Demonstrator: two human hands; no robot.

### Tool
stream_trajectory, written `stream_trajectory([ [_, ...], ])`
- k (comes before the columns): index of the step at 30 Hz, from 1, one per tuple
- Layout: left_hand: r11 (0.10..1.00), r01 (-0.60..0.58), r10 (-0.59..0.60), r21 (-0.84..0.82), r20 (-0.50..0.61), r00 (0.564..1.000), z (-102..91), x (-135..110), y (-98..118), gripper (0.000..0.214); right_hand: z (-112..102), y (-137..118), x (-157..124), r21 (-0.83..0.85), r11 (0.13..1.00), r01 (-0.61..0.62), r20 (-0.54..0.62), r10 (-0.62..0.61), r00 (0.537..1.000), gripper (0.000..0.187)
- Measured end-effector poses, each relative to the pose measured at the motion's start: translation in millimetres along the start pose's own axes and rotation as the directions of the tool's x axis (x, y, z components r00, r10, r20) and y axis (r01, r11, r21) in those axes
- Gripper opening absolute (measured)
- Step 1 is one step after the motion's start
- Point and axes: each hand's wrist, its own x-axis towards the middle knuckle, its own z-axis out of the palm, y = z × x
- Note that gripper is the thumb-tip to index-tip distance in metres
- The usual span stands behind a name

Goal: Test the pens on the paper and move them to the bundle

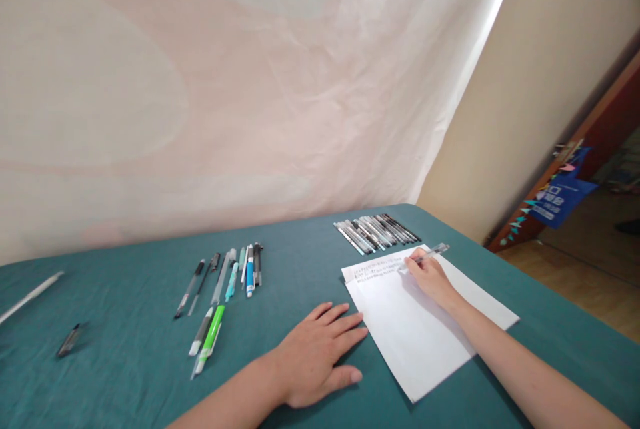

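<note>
My right hand (427, 274) is closed around a clear-barrelled pen (439, 249), its tip end near the upper part of a white sheet of paper (400, 335). Several lines of small dark handwriting (375, 270) run across the top of the sheet; the characters are too small to read. Flat on the green cloth lies my left hand (323, 355), fingers spread, with its fingertips close to the paper's left edge. Nothing is in that hand.
Behind the paper, a row of several pens (377, 232) lies side by side. Left of my left hand are more scattered pens, including a green one (211, 337) and a blue-and-white one (251, 272). A black cap-like piece (69, 341) lies farther left. A pale curtain (250, 95) hangs behind the table.
</note>
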Motion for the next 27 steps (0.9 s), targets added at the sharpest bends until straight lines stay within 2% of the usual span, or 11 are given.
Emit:
stream_trajectory([
  [11,1.000,-0.001,0.001,-0.007,0.004,1.000,0.1,0.0,-0.2,0.059,2.9,4.1,0.6,0.089,0.996,-0.019,-0.022,0.021,1.000,0.023],
  [15,1.000,-0.002,0.002,-0.006,-0.002,1.000,0.2,0.1,-0.6,0.059,3.3,4.6,1.1,0.262,0.963,-0.069,-0.021,0.077,0.997,0.026],
  [18,1.000,-0.009,0.009,-0.002,-0.011,1.000,0.8,-0.1,-1.0,0.059,2.4,4.7,1.3,0.356,0.932,-0.073,0.010,0.074,0.997,0.027],
  [22,1.000,0.001,-0.001,-0.001,-0.001,1.000,0.4,-0.2,-0.5,0.059,3.1,6.5,1.3,0.337,0.939,-0.061,0.044,0.049,0.998,0.024],
  [27,1.000,-0.006,0.006,0.005,-0.012,1.000,0.3,-0.7,-0.6,0.059,4.6,8.1,2.1,0.195,0.979,-0.055,-0.009,0.058,0.998,0.023],
])
